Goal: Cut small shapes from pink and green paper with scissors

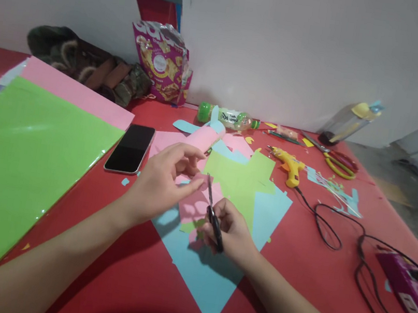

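My right hand (232,228) grips a pair of scissors (214,228) with black handles, the blades pointing up and away over the papers. Close to the blade tips, my left hand (169,176) is curled, thumb and a finger pinching what looks like a small piece of pink paper (206,178). Below both hands lie pink paper (195,209), a light green cut sheet (235,173) and a blue sheet (212,293), overlapping. Just beyond my left hand is a rolled pink paper tube (206,136) with light blue paper blades (185,126) at its end.
At left are a large green sheet (30,166) and a phone (130,148). A snack bag (162,63) and a plastic bottle (228,118) stand and lie at the back. On the right are a yellow glue gun (289,164), its black cord, yellow-handled scissors (339,167) and a purple power box (405,285).
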`<action>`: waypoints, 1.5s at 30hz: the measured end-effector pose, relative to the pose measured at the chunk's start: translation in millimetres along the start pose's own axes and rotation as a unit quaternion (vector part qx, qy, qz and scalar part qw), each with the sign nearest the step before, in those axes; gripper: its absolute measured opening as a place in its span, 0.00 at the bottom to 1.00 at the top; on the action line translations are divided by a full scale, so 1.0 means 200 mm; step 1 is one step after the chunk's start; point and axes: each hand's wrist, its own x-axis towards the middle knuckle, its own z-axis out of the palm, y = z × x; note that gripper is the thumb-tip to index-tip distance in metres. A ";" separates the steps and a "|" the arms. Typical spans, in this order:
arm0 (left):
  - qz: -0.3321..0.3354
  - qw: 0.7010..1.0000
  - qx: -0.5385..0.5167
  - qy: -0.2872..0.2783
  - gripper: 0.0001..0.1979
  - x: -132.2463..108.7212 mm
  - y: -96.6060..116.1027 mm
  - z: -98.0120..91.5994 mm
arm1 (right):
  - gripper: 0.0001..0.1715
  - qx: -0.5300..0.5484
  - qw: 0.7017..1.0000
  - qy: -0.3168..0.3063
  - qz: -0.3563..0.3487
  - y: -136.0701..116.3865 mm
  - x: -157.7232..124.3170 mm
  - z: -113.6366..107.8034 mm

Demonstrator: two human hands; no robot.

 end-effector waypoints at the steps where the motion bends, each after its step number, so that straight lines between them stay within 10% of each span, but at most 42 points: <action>1: 0.002 1.000 0.005 -0.006 0.13 0.00 0.00 0.00 | 0.17 -0.005 1.000 -0.001 -0.001 0.00 0.00 0.00; 45: -0.060 0.996 -0.058 0.008 0.13 0.02 0.01 -0.04 | 0.19 -0.055 0.998 0.031 0.023 -0.01 -0.01 0.00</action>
